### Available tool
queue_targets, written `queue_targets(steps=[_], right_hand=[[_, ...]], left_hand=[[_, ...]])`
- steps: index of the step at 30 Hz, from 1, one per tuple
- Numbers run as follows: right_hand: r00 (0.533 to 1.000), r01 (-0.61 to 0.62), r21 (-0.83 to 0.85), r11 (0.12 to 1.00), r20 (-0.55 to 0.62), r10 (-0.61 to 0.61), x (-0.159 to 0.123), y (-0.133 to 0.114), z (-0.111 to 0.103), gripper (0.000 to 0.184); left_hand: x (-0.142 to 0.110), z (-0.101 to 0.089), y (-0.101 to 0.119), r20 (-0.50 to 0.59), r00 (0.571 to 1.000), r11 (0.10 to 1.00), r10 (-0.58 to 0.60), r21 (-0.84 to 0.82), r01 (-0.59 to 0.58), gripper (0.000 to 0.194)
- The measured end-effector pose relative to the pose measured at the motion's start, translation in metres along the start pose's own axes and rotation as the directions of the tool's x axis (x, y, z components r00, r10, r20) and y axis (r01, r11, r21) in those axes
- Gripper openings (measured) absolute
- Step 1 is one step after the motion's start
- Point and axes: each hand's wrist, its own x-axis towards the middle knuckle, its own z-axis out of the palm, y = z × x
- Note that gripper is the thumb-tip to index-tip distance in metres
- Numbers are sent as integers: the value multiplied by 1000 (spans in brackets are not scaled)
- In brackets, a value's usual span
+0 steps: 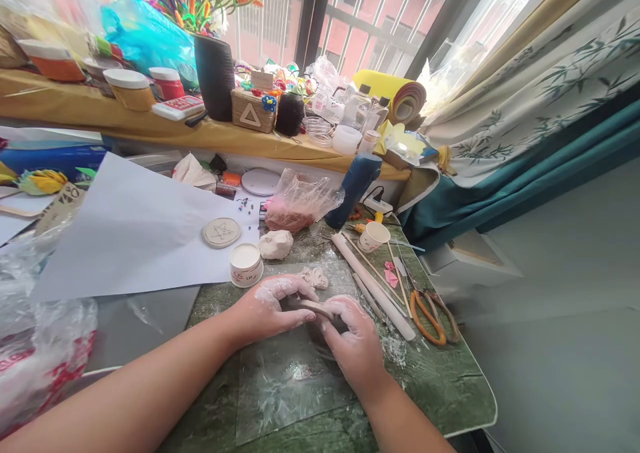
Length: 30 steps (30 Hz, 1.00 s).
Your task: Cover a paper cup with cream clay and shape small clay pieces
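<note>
Between my two hands is a flat greyish piece of clay, seen nearly edge-on. My left hand, dusted with white powder, pinches its left side with thumb and fingers. The right side is gripped by my right hand, which is powdery too. Both hands hover over a clear plastic sheet spread on the table. Just beyond the fingers sits a crumpled scrap of clay. Farther back are a pale lump of clay, a paper cup and a round clay disc with a star scored into it.
On the right lie a rolling pin, thin sticks and orange-handled scissors, near a small paper cup. A bag of reddish-brown clay and a dark blue cylinder stand behind. White paper covers the left.
</note>
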Motion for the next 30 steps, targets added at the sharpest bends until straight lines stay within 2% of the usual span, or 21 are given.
queue_targets(steps=[5, 9, 13, 14, 17, 19, 23, 30], right_hand=[[999, -33, 31, 999, -29, 34, -1, 1, -1, 7], [999, -49, 16, 999, 12, 49, 2, 1, 1, 4], [992, -100, -56, 993, 68, 104, 4, -1, 3, 7], [991, -100, -80, 992, 79, 107, 4, -1, 3, 3], [992, -76, -104, 992, 93, 85, 4, -1, 4, 8], [992, -72, -111, 991, 94, 83, 4, 0, 5, 3], [992, -76, -158, 985, 88, 91, 4, 1, 7, 2], [993, -93, -124, 988, 65, 102, 3, 2, 7, 10]], left_hand=[[1, -1, 2, -36, 998, 997, -50, 50, 51, 18], [1, 0, 1, 13, 1000, 1000, 18, 16, -18, 18], [0, 1, -1, -30, 999, 1000, 23, 16, -22, 17], [0, 1, -2, -39, 999, 1000, 15, 19, -14, 17], [-1, 1, -2, -20, 1000, 1000, 0, 30, 1, 19], [-2, 2, -3, -10, 1000, 999, -8, 42, 9, 16], [-2, 3, -5, -17, 1000, 999, 13, 51, -12, 18], [-1, 3, -4, -11, 1000, 1000, -27, 5, 27, 15]])
